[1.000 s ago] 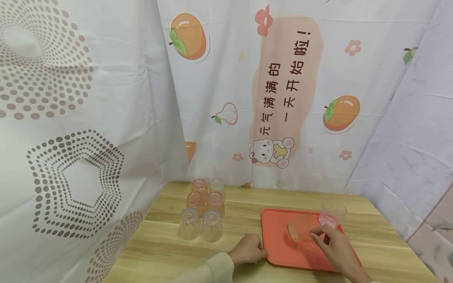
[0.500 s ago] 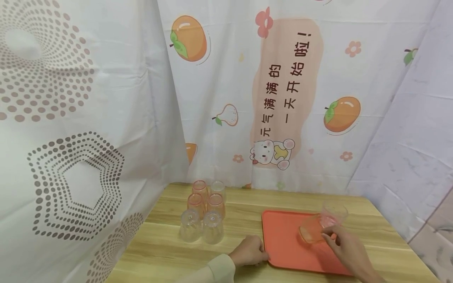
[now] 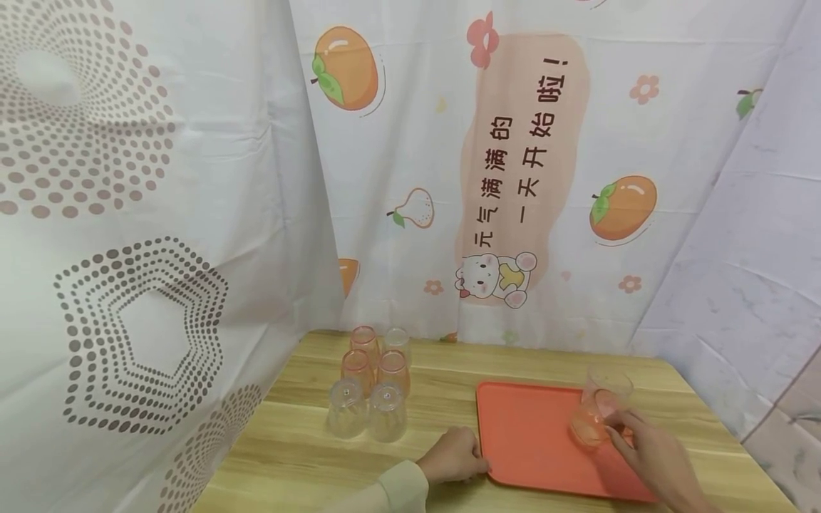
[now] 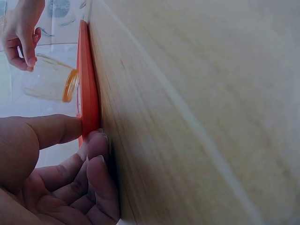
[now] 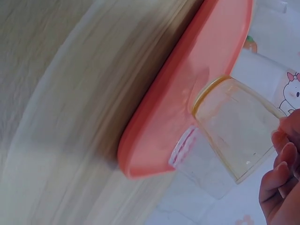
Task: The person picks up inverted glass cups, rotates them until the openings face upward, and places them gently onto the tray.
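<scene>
My right hand [image 3: 661,459] pinches a clear cup with an orange rim [image 5: 241,129] by its base, mouth down, over the right part of the red tray [image 3: 529,442]. In the right wrist view the cup's rim is close over the tray. A second clear cup, with pink at its rim [image 5: 187,145], stands upside down at the tray's far right and is partly hidden behind the held cup. My left hand [image 3: 454,456] grips the tray's near left edge between thumb and fingers, as the left wrist view shows with the thumb [image 4: 58,130] on top.
Several upside-down cups stand in a close group on the left of the wooden table [image 3: 288,442]: clear cups [image 3: 388,413] in front, pink-tinted cups [image 3: 393,370] behind. Printed curtains [image 3: 398,285] close off the back and both sides.
My right hand has carried the orange-rimmed cup rightward over the tray, toward the pink-rimmed cup. My left hand has stayed on the tray's edge.
</scene>
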The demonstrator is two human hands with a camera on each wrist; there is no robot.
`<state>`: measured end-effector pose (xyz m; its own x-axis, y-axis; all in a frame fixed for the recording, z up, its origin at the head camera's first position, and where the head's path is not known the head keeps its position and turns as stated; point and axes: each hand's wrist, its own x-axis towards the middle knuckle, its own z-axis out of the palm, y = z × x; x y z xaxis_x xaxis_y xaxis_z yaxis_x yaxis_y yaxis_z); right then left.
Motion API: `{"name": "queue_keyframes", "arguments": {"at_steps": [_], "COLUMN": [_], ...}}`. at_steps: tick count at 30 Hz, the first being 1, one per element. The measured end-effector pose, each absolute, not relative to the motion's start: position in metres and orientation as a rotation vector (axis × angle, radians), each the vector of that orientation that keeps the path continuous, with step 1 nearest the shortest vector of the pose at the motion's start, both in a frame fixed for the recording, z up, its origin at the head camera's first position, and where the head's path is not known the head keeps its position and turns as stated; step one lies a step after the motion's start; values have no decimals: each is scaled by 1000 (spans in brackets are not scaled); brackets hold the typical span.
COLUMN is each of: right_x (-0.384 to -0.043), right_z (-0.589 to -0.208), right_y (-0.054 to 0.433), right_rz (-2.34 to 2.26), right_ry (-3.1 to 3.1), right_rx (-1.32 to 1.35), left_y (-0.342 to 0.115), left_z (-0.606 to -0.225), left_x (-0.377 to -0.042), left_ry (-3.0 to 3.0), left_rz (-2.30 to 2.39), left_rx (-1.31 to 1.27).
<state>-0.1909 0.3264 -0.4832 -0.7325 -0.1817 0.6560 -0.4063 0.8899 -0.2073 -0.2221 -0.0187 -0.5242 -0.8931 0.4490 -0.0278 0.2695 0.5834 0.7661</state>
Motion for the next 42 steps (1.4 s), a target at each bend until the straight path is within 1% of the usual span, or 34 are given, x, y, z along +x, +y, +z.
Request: {"name": "queue_keyframes", "arguments": {"at_steps": [8, 24, 42], "right_x": [-193, -197, -192], "right_z": [-482, -491, -482], "right_y": [336, 357, 358], "right_rz": [379, 313, 277], "right_ry": [-2374, -2303, -2441], "right_rx": [445, 536, 427], "left_y": [-19, -18, -19], "left_z": [-525, -525, -525], "left_x": [-223, -222, -222], "left_ry": [2604, 2603, 2598], "left_rz": [1184, 1189, 1194], "left_rx": [600, 595, 606]}}
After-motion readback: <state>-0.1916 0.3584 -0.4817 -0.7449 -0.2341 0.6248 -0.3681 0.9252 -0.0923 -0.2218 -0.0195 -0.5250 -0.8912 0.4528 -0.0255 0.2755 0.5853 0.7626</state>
